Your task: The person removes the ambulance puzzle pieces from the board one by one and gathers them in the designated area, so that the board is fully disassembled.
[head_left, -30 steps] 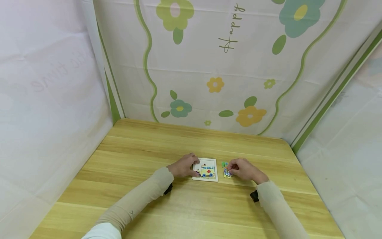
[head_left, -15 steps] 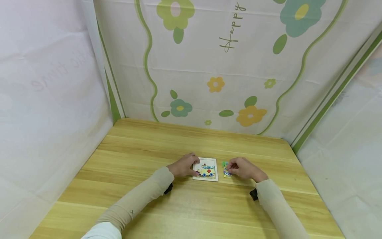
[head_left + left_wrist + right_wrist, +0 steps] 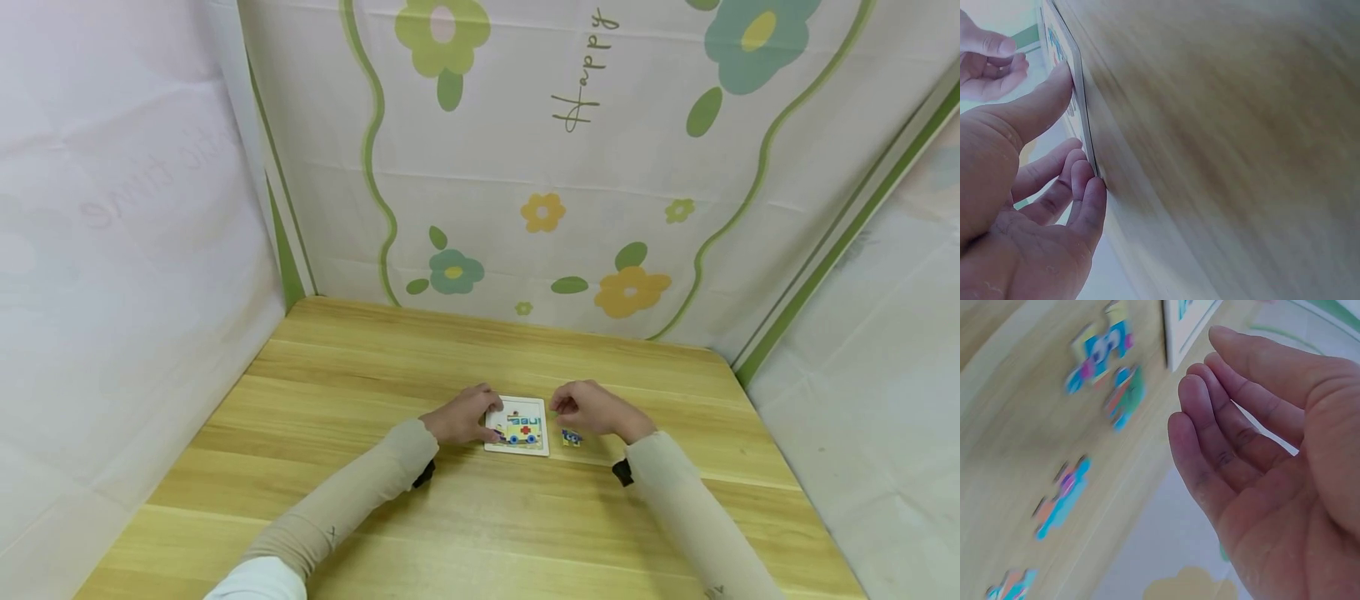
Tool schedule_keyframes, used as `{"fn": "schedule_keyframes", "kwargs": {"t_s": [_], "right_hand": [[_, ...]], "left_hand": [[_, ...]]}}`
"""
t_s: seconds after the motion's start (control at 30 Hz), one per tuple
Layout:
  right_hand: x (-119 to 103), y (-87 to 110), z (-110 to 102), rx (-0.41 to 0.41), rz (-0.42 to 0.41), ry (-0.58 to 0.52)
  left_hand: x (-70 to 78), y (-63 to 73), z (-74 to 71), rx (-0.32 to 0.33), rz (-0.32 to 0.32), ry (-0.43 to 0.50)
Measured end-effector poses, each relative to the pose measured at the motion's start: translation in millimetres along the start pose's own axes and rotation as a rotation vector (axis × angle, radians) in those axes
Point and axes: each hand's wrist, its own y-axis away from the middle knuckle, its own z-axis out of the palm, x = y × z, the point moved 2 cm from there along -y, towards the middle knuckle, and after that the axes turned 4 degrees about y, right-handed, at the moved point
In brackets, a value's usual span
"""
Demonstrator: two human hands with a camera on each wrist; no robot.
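Observation:
My left hand (image 3: 459, 417) grips the left side of a square puzzle board (image 3: 517, 448), thumb on its face and fingers at its edge. A yellow ambulance with a red cross is pictured on the board. My right hand (image 3: 596, 408) hovers beside the board's right edge, its fingers bent toward the thumb. A speck of green shows under those fingertips in the head view, but the right wrist view shows no piece in the hand (image 3: 1254, 437). A puzzle piece with eyes (image 3: 1100, 353) and a green-and-blue puzzle piece (image 3: 1127, 397) lie on the table.
More loose puzzle pieces, pink and blue (image 3: 1063, 494), lie farther from the board in the right wrist view. The wooden table (image 3: 450, 517) meets a flower-printed cloth wall (image 3: 480, 183) at its far side, with white cloth at left and right.
My right hand has moved left and slightly away from me, toward the board. The green patch seen beside its fingers now appears farther left. My left hand keeps its place on the board.

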Motion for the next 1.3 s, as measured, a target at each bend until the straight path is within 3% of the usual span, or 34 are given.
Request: {"fn": "schedule_keyframes", "kwargs": {"t_s": [0.23,0.5,1.03,1.3], "right_hand": [[-17,-21.0,6,-0.021,-0.042,0.010],[-21,-34.9,24,-0.040,-0.051,-0.076],[-20,-38.8,35,-0.002,-0.023,-0.070],[-18,-39.5,37,-0.006,-0.039,-0.091]], "left_hand": [[1.5,-1.0,-1.1,0.000,0.000,-0.002],[5.3,-1.6,-1.5,-0.008,0.012,-0.018],[2.8,-6.9,-1.8,-0.024,-0.005,-0.052],[8.1,-10.4,0.7,-0.001,-0.020,-0.028]]}}
